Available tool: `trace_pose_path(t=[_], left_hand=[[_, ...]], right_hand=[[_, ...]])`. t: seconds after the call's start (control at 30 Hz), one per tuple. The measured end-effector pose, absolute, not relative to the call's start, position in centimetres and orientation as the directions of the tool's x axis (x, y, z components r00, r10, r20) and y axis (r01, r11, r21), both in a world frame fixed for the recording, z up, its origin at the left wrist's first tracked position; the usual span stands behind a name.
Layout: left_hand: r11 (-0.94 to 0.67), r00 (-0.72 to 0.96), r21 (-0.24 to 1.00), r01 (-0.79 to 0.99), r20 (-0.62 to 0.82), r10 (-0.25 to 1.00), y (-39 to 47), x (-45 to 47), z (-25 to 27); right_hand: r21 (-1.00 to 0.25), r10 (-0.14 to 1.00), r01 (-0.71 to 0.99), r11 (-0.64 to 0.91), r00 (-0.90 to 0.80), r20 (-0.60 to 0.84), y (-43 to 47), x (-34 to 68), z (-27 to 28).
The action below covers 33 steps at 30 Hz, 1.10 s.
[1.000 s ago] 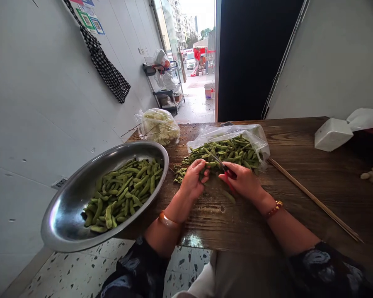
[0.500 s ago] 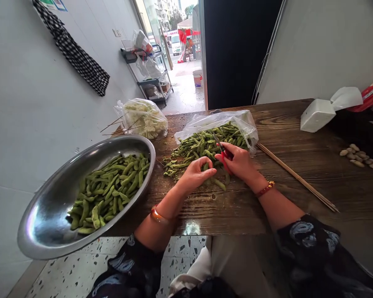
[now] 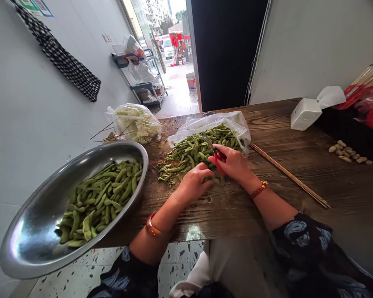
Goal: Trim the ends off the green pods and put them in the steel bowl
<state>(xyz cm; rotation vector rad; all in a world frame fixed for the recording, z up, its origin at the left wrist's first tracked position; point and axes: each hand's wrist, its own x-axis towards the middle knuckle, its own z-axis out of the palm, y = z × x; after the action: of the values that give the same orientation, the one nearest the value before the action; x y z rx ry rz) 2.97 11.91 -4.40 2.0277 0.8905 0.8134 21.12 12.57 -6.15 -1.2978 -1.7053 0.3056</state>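
Note:
Red-handled scissors are gripped in my right hand, their blades pointing up and left over the pile of edamame pods. Beside it, my left hand curls its fingers in front of the pile's near edge. Whatever is between those fingers is hidden. The pods spill out of a clear plastic bag onto the wooden table. On the left, a large steel bowl holds many more edamame pods.
Behind the bowl sits a bag of pale cauliflower-like pieces with thin sticks. Right of the pile lies a bundle of wooden skewers. Farther right are a white tissue pack, peanuts and red packaging.
My left hand has turned over and its fingers have curled downward; the pod seen at them earlier is now out of sight. My right hand keeps the scissors. The whole view has shifted slightly.

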Motion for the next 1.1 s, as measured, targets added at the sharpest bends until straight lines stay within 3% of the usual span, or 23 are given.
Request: trace_pose_path(t=[0.1,0.17,0.27,0.37,0.5,0.77,1.1], left_hand=[[-0.328,0.345,0.927,0.185,0.251,0.905,12.5,2.6,-4.0],[-0.195,0.258,0.978,0.07,0.171,0.951,12.7,2.3,-3.9],[0.02,0.215,0.997,-0.071,-0.004,0.977,12.8,1.8,-4.0],[0.121,0.19,0.983,-0.135,-0.094,0.977,12.9,1.7,-4.2],[0.109,0.179,0.98,-0.167,-0.079,0.981,12.8,1.9,-4.0],[-0.107,0.256,0.992,-0.063,0.119,0.959,12.8,2.0,-4.1],[-0.114,0.277,0.994,0.003,0.108,0.955,12.8,2.1,-4.4]], right_hand=[[-0.661,0.846,0.618,0.426,-0.012,0.533,12.6,21.0,-6.3],[-0.656,0.843,0.617,0.435,-0.024,0.537,12.5,20.9,-6.4],[-0.646,0.843,0.612,0.456,-0.065,0.533,12.3,20.7,-6.5],[-0.636,0.839,0.593,0.494,-0.133,0.527,12.1,20.6,-6.5],[-0.622,0.84,0.583,0.523,-0.23,0.491,11.8,20.5,-6.5],[-0.591,0.834,0.596,0.543,-0.3,0.464,11.8,20.3,-6.5],[-0.636,0.83,0.538,0.553,-0.298,0.471,11.9,20.0,-7.1]])
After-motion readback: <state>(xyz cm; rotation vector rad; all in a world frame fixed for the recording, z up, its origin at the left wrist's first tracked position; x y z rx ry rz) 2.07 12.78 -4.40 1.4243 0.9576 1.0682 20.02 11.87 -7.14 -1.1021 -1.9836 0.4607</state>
